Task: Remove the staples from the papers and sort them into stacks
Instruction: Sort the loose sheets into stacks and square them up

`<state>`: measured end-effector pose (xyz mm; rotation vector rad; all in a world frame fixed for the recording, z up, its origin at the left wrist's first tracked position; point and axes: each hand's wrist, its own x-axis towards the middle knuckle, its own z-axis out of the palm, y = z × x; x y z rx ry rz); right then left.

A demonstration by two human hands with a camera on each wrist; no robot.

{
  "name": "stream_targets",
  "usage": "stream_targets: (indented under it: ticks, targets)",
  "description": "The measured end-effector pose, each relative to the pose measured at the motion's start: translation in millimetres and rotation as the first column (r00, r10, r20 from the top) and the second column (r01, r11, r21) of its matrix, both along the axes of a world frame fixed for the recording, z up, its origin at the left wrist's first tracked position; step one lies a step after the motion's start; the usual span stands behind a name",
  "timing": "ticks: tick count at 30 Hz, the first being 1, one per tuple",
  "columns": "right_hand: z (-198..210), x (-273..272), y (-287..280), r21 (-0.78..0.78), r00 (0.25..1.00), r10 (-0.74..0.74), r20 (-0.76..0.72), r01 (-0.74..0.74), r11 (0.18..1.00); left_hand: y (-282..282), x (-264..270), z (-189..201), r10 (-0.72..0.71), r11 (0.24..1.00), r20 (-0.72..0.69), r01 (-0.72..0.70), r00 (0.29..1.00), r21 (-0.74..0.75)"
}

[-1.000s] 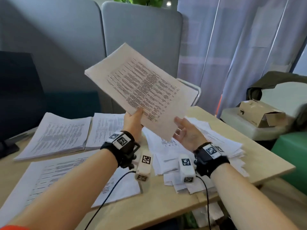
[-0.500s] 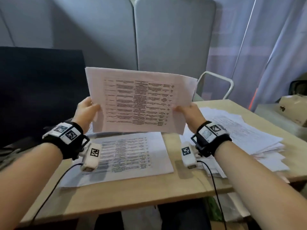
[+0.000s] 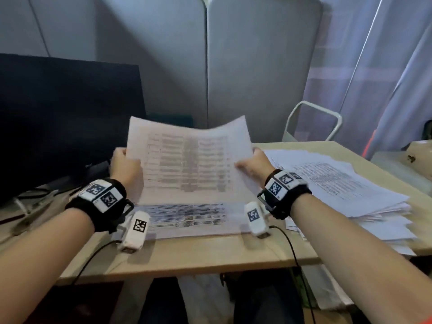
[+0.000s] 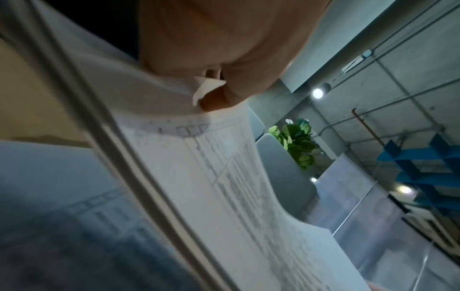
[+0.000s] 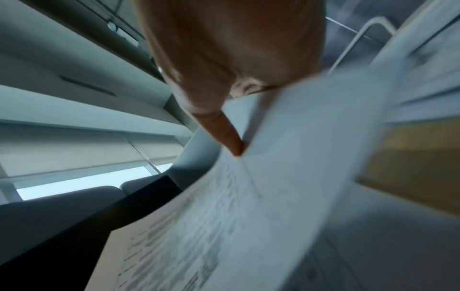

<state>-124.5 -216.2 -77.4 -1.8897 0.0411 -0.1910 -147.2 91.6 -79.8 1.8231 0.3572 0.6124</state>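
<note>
Now both hands hold one printed sheet.
Left hand (image 3: 125, 166) and right hand (image 3: 253, 163) pinch the sheet (image 3: 189, 160) by its side edges (print blurred), above a stack (image 3: 187, 218).

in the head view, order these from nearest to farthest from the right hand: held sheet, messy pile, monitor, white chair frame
1. The held sheet: the right hand grips its right edge.
2. The messy pile: on the table just right of that hand.
3. The white chair frame: behind the table, up and right.
4. The monitor: far left, beyond the left hand.
</note>
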Motion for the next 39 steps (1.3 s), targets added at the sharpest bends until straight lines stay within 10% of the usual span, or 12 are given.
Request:
stream_targets:
  ticks: [5,8,10,16,21,30,39]
  targets:
    - [-38.6,0.1,11.7,-0.331,0.945,-0.008,-0.326,-0.107,0.937,23.8,-1.9,-38.7,0.002,0.979,-0.437,0.088,0.899,0.185]
    - [-44.3,6.7,3.1,-0.382,0.944,-0.031,-0.327,-0.102,0.919,-4.5,-10.2,-24.6,0.157,0.905,-0.501,0.08,0.851,0.419]
    - [-33.6,8.4,-14.3,-0.409,0.976,-0.078,-0.205,-0.013,0.912,-41.4,-5.8,-7.0,0.022,0.869,-0.459,0.21,0.888,0.448]
    - [-7.0,17.4,-114.8,-0.451,0.926,-0.341,-0.165,0.237,0.861,-184.2,15.7,15.8,-0.588,0.709,-0.455,0.697,0.669,0.109]
    - [-10.4,19.5,-207.2,-0.604,0.809,-0.52,-0.274,0.276,0.748,-273.5,38.2,-11.0,-0.715,0.548,-0.551,0.834,0.431,-0.06]
    - [-27.2,2.2,-310.6,-0.736,0.731,-0.557,-0.394,0.112,0.668,-326.6,77.3,-37.1,-0.604,0.728,-0.548,0.68,0.579,-0.085]
    - [-16.9,27.7,-249.5,-0.782,0.745,-0.419,-0.52,-0.217,0.584,-333.8,91.4,-53.4,-0.55,0.76,-0.545,0.65,0.633,-0.012]
